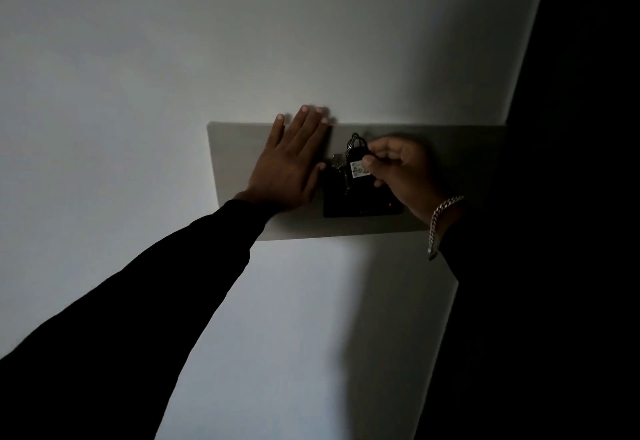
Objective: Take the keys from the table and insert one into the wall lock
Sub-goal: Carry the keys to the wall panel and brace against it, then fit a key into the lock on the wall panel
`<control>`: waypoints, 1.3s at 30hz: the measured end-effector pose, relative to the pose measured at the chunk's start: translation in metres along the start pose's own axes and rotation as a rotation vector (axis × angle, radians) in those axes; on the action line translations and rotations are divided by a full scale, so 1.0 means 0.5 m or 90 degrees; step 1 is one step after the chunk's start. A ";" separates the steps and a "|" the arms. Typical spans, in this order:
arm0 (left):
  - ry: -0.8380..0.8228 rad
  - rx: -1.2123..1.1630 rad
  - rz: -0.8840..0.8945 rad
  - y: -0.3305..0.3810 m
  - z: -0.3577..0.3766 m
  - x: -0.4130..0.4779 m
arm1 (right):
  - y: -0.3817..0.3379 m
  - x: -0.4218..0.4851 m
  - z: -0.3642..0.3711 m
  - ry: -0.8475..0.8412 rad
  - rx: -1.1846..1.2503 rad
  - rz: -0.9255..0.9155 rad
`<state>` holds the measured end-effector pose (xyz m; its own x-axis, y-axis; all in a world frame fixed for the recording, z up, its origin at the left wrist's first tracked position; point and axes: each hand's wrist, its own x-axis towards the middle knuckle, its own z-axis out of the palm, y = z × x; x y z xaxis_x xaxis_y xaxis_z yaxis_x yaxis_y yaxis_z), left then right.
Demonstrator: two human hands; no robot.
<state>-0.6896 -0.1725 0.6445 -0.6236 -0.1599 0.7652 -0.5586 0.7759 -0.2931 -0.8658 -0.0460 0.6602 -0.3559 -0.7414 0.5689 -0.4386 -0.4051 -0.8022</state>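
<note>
A black lock box (360, 202) with a small red light sits on a grey wall panel (235, 148). My right hand (398, 169) pinches a bunch of keys (356, 159) with a dark fob and a white label, held right against the top of the lock box. Whether a key is inside the lock is hidden by the bunch and the dim light. My left hand (291, 166) lies flat on the panel, fingers spread and pointing up, just left of the lock box, holding nothing.
The white wall (173, 58) fills most of the view. A dark edge or opening (588, 93) runs down the right side. A silver bracelet (440, 221) hangs on my right wrist. The scene is dim.
</note>
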 end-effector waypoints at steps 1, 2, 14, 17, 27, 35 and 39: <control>0.002 0.027 0.003 0.001 0.008 0.000 | 0.001 0.010 -0.015 0.000 -0.002 -0.005; 0.008 0.048 0.005 0.002 0.017 0.000 | 0.002 0.019 -0.030 -0.003 -0.006 -0.009; 0.073 0.167 -0.017 -0.008 0.066 0.001 | 0.027 0.080 -0.089 -0.031 -0.009 -0.004; 0.077 0.180 -0.025 -0.007 0.070 0.000 | 0.028 0.091 -0.091 -0.028 -0.001 0.013; 0.075 0.188 -0.053 0.006 0.070 0.000 | 0.022 0.095 -0.075 0.028 0.083 0.023; 0.084 0.183 -0.062 0.009 0.076 0.000 | 0.040 0.087 -0.056 0.052 0.112 0.008; 0.092 0.188 -0.061 0.008 0.079 0.000 | 0.039 0.092 -0.053 0.084 0.138 -0.011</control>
<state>-0.7133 -0.1935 0.6209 -0.4884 -0.1197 0.8643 -0.7587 0.5475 -0.3529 -0.9128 -0.0739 0.6754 -0.4609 -0.6631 0.5898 -0.2638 -0.5322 -0.8045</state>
